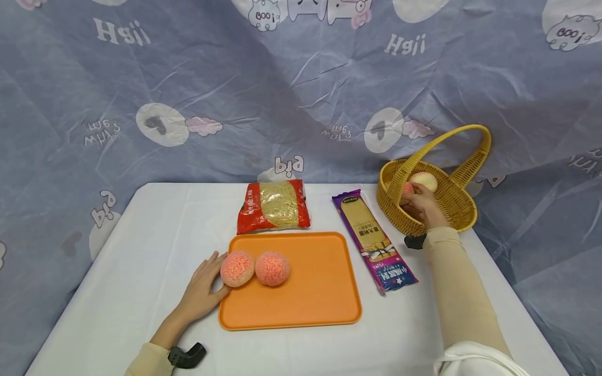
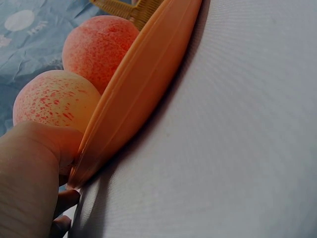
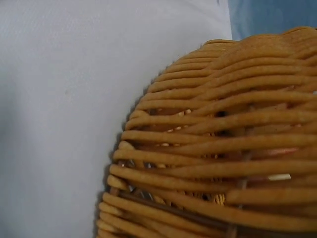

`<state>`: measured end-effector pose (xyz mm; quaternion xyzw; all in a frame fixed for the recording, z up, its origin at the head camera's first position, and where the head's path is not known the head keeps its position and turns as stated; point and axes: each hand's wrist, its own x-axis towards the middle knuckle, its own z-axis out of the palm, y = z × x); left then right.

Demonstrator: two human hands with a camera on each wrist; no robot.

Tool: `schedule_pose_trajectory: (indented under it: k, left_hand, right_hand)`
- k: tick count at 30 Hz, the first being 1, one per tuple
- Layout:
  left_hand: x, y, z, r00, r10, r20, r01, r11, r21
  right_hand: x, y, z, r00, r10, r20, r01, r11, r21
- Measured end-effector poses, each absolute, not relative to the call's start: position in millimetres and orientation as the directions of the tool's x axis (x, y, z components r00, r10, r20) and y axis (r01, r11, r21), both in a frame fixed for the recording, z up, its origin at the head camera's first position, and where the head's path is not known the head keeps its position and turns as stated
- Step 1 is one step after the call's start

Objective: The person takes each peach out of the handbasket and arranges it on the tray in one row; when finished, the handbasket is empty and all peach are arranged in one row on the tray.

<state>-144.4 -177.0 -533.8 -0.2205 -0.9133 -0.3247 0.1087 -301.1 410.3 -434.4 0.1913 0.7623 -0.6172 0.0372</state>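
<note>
Two peaches (image 1: 254, 268) sit side by side on the tray (image 1: 320, 303). The noodle bag (image 1: 274, 206) lies behind it; the pasta pack (image 1: 373, 241) and basket (image 1: 453, 206) lie to its right

Left hand (image 1: 203, 292) bare, cream sleeve cuff at wrist, small black wrist camera (image 1: 187, 355) strapped there. Right hand (image 1: 423, 204) bare; forearm covered by snug cream sleeve, white cloth near elbow, black mount (image 1: 415, 242) beside wrist.

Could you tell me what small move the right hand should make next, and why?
Probably lift the peach up out of the basket: the right hand is already inside, fingers curled round it, while two peaches sit on the orange tray that the left hand touches.
</note>
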Motion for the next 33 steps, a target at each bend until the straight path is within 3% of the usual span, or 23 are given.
schedule_pose_trajectory:
  k: [7, 14, 20, 26, 33]
  left_hand:
    - [-146, -175, -535, -0.881, 0.334, 0.335, 0.47, 0.691, 0.549]
    - [-146, -175, -536, -0.887, 0.331, 0.32, 0.459, 0.693, 0.555]
    - [-145, -176, -537, -0.89, 0.327, 0.317, 0.454, 0.695, 0.558]
    - [-146, -177, -533, -0.895, 0.328, 0.302, 0.445, 0.698, 0.561]
    - [-146, -177, -533, -0.89, 0.324, 0.322, 0.455, 0.692, 0.561]
  right_hand:
    - [-285, 416, -422, -0.923, 0.268, -0.276, 0.292, 0.02, -0.956]
    - [-254, 422, -407, -0.921, 0.365, -0.136, 0.161, 0.041, -0.986]
    - [-209, 419, -395, -0.927, 0.369, -0.066, 0.064, -0.017, -0.998]
    - [-168, 395, -385, -0.954, 0.301, -0.007, 0.024, 0.052, -0.998]
    - [-146, 343, -385, -0.981, 0.176, 0.086, -0.044, 0.228, -0.973]
